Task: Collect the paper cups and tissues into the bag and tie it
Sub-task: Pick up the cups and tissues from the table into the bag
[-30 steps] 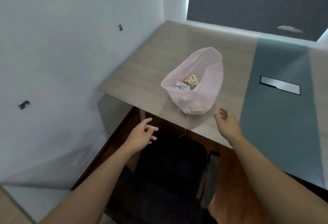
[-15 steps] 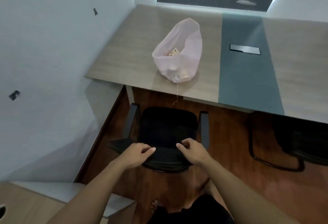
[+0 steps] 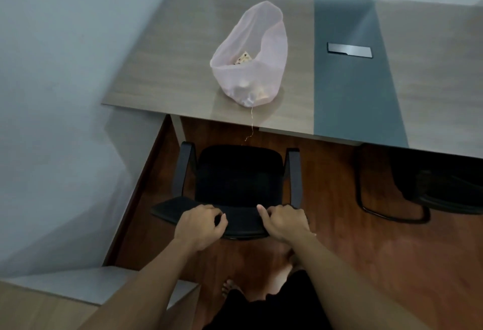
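Both hands gripped the top edge of a black chair's [image 3: 239,175] backrest, the left hand [image 3: 200,226] with fingers curled over the rim near its left end, the right hand [image 3: 283,221] curled over it near the right end with the thumb laid along the edge. The chair faced the bench [image 3: 170,55], its seat front just short of the bench's near edge, armrests clear of the underside. The wall [image 3: 65,94] ran close along the chair's left side, leaving a narrow wedge of floor [image 3: 339,238] there; on the right the floor lay open up to a second chair [image 3: 431,186] tucked part-way under the bench. The pink bag [image 3: 251,55] sat on the bench near its front edge, well apart from both hands, mouth open and standing up, something pale and patterned inside. A thin string [image 3: 251,123] hung from the bag's base over the bench edge towards the seat. A dark strip [image 3: 352,94] crossed the bench just right of the bag.
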The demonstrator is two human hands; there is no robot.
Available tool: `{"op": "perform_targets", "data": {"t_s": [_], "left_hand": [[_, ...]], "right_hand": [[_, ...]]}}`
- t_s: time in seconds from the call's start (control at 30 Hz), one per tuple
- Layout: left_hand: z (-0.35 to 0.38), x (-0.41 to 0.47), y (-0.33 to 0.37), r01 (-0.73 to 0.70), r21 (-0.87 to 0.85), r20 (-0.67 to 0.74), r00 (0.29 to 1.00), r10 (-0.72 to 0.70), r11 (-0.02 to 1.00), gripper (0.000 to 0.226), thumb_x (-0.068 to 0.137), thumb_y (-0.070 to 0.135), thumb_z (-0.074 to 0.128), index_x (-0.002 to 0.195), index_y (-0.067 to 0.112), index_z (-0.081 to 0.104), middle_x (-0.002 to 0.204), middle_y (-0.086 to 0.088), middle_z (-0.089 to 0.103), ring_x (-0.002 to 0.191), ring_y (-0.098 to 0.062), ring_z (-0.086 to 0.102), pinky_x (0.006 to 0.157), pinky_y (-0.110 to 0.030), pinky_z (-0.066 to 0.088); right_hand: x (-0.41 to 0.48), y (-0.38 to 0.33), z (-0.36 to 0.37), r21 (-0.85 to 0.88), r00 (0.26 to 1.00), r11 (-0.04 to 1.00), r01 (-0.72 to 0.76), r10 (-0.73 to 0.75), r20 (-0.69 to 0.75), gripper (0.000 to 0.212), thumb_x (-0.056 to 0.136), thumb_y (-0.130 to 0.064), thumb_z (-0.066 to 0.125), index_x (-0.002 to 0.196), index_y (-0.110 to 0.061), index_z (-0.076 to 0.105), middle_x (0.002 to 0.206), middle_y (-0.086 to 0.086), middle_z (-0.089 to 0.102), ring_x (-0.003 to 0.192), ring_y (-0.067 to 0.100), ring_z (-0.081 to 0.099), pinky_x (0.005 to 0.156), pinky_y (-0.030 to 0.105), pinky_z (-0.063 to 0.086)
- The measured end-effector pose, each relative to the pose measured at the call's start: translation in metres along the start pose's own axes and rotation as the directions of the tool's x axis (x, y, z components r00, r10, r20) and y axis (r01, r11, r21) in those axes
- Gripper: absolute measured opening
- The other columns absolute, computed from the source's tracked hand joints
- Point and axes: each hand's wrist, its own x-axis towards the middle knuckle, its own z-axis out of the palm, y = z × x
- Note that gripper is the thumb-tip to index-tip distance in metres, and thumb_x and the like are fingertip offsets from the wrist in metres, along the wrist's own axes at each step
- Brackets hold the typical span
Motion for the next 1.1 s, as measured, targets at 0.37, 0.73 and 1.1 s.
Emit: {"op": "perform_targets", "data": {"t_s": [0.37, 0.73, 1.1], "left_hand": [[-0.018, 0.066, -0.018, -0.02, -0.019, -0.038, 0.999, 0.02, 1.0, 0.043, 0.092, 0.061, 0.045, 0.104, 0.035, 0.077, 0.098, 0.018, 0.072, 0.087, -0.006, 0.068, 0.068, -0.03, 0.055], [-0.058, 0.178, -0.037, -0.03, -0.027, -0.094, 0.995, 0.028, 0.999, 0.036, 0.09, 0.06, 0.045, 0.092, 0.034, 0.07, 0.086, 0.017, 0.064, 0.077, -0.007, 0.062, 0.064, -0.032, 0.047], [-0.086, 0.274, -0.046, -0.048, -0.042, -0.155, 0.987, 0.041, 0.998, 0.031, 0.09, 0.058, 0.048, 0.077, 0.03, 0.053, 0.078, 0.011, 0.051, 0.063, -0.01, 0.051, 0.055, -0.03, 0.04]], "right_hand": [[0.05, -0.008, -0.024, 0.076, 0.973, 0.995, -0.062, 0.077, -0.216, 0.064, 0.101, -0.071, 0.031, 0.086, -0.031, 0.078, 0.072, -0.011, 0.065, 0.067, 0.016, 0.061, 0.062, 0.032, 0.054], [0.144, -0.016, -0.082, 0.102, 0.948, 0.99, -0.096, 0.122, -0.294, 0.061, 0.099, -0.073, 0.032, 0.093, -0.035, 0.079, 0.084, -0.014, 0.071, 0.078, 0.012, 0.067, 0.068, 0.033, 0.055], [0.225, -0.014, -0.141, 0.102, 0.938, 0.989, -0.112, 0.139, -0.317, 0.054, 0.102, -0.07, 0.039, 0.097, -0.036, 0.081, 0.067, -0.014, 0.049, 0.068, 0.014, 0.055, 0.063, 0.032, 0.043]]}}
